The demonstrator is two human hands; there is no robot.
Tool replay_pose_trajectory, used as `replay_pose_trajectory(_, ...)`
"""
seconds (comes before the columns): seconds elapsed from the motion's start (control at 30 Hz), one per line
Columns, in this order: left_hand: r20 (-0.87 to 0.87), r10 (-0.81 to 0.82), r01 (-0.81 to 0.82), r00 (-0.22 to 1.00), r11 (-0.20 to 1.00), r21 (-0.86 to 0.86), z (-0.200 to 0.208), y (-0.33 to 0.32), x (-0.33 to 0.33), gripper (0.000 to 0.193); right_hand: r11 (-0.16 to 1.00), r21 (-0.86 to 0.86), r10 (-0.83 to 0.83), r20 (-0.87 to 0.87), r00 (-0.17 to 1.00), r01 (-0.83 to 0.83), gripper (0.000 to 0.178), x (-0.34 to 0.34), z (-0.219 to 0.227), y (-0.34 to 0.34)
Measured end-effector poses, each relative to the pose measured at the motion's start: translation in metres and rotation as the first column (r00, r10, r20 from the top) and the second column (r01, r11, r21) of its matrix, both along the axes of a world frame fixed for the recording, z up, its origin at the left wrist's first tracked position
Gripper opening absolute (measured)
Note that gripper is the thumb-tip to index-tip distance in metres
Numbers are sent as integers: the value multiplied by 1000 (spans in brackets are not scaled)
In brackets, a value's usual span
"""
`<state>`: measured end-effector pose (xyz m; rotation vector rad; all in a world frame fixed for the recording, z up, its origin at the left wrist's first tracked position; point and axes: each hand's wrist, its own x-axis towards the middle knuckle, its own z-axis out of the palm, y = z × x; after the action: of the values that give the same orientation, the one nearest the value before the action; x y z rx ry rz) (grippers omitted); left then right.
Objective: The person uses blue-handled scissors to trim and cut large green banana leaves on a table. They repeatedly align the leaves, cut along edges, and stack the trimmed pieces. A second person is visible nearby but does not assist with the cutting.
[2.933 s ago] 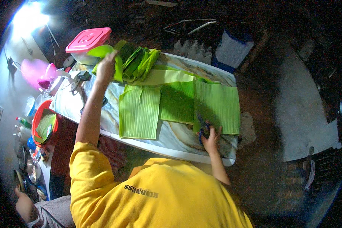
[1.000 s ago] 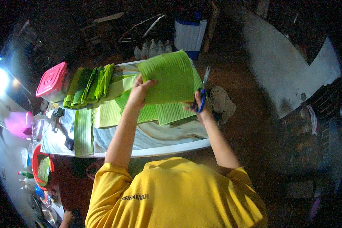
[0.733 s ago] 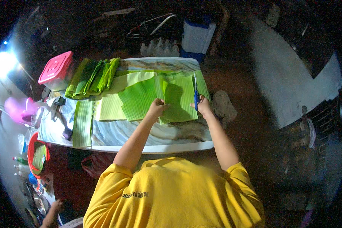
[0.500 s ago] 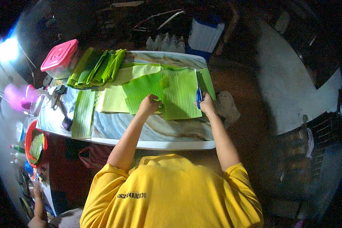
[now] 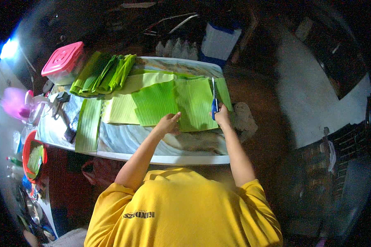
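Note:
My right hand (image 5: 222, 117) grips a pair of blue-handled scissors (image 5: 214, 108), its blades pointing away along the right part of a green leaf piece (image 5: 196, 103), which looks like banana leaf. A narrower leaf strip (image 5: 224, 92) lies just right of the blades. At the near left corner of that piece is my left hand (image 5: 169, 122), fingers apart, the fingertips by the leaf's edge. Another bright green piece (image 5: 156, 101) lies left of it, over a paler stack (image 5: 117, 110). Whether the blades are in the leaf is hard to make out.
Folded leaves (image 5: 105, 74) lie at the far left of the marbled table (image 5: 152, 142), beside a clear box with a pink lid (image 5: 64, 57). One long leaf (image 5: 88, 123) hangs over the near edge. An orange basin (image 5: 27, 158) stands at left; bottles (image 5: 179, 48) and a white-and-blue container (image 5: 220, 40) are beyond.
My left hand has shifted toward the leaf's near edge, its fingers now more stretched out. The scissors stay in my right hand, at almost the same place. The view has shifted slightly.

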<state>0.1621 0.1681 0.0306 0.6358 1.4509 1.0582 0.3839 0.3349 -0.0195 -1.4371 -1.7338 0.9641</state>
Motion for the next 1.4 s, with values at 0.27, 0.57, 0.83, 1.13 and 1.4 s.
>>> replay_pose_trajectory(0.27,-425,-418,556,803,782,282,-55,14,-19,37,996,86,-25,-26,999,28,50,-18,3,-6)
replay_pose_trajectory(0.57,-265,-326,362,908,927,101,-58,27,-8,25,985,171,-13,-103,995,31,41,17,-27,9)
replay_pose_trajectory(0.83,-246,-334,361,910,929,76,-171,67,-41,25,967,-194,84,-374,923,-167,30,48,42,-100)
replay_pose_trajectory(1.13,-243,-264,279,934,960,29,-26,24,1,18,536,-652,26,-623,782,-537,60,78,70,-205)
replay_pose_trajectory(1.4,-36,-262,265,964,953,148,-13,16,-21,15,498,-637,51,-656,753,-588,64,72,48,-190)
